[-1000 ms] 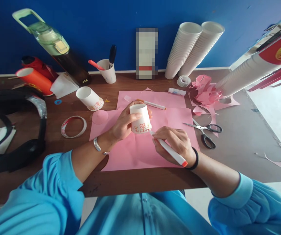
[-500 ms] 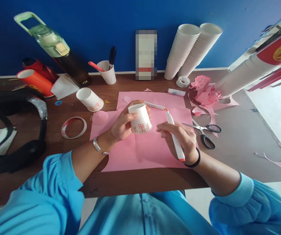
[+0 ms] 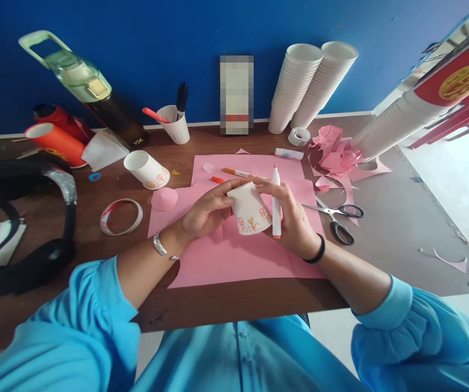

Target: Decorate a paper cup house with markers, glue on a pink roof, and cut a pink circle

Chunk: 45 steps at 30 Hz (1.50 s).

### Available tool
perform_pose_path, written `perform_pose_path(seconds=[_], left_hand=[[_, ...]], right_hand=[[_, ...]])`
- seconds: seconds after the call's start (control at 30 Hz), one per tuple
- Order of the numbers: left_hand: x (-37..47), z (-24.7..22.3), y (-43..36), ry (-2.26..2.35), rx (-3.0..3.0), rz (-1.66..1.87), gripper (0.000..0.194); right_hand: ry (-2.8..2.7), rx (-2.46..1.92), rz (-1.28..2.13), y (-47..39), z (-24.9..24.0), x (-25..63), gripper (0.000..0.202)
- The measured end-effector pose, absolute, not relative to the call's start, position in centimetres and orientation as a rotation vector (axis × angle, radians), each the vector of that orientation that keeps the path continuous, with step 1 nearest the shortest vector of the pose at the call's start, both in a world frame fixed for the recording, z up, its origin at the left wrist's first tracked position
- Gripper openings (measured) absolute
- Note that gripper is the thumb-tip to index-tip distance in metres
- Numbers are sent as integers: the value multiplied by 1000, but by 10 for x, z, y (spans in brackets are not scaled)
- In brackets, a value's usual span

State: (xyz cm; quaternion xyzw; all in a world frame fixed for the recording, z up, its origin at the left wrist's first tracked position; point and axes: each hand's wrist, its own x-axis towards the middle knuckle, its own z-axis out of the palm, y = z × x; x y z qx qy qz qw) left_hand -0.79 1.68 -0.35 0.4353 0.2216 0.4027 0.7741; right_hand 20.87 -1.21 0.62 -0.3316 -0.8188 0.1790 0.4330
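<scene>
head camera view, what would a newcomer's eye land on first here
Probably the flower-patterned white cup near the centre, tilted between the left hand and the right hand above pink paper, with a white marker in the right hand. Next, likely the two tall cup stacks by the blue wall, and the green-topped bottle at the back left.

The cup [image 3: 250, 211] is held over the paper [image 3: 234, 267], between the left hand [image 3: 207, 215] and the right hand [image 3: 297, 223]. Scissors [image 3: 331, 211] are laid across the paper's right edge; a ring [image 3: 104, 219] is set left. Behind, bottle [image 3: 114, 122], pen cup [image 3: 177, 133] and stacks [image 3: 295, 87] are ranged left to right.
</scene>
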Motion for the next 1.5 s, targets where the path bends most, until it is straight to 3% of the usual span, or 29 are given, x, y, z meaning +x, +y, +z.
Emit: perform_pose_path(seconds=[0.13,0.3,0.5,0.63,0.77,1.5], left_hand=[[-5,-5,11,511,976,817,44],[-4,-13,11,551,1053,811,63],[-4,-11,17,695,1050,1011,44],[-4,-7,18,728,1048,1053,46],[-3,-7,18,755,1072,1038,44],[-2,-3,17,814,1169,1039,44]], right_hand=[[-2050,-860,390,-16,3,207,41],[-2023,-880,229,-17,-1,202,52],[-1993,-843,225,-17,3,204,74],[-2080,-783,199,-27,9,212,46],[-2189,-677,25,-38,15,210,34],[-2173,-616,28,-35,16,201,17]])
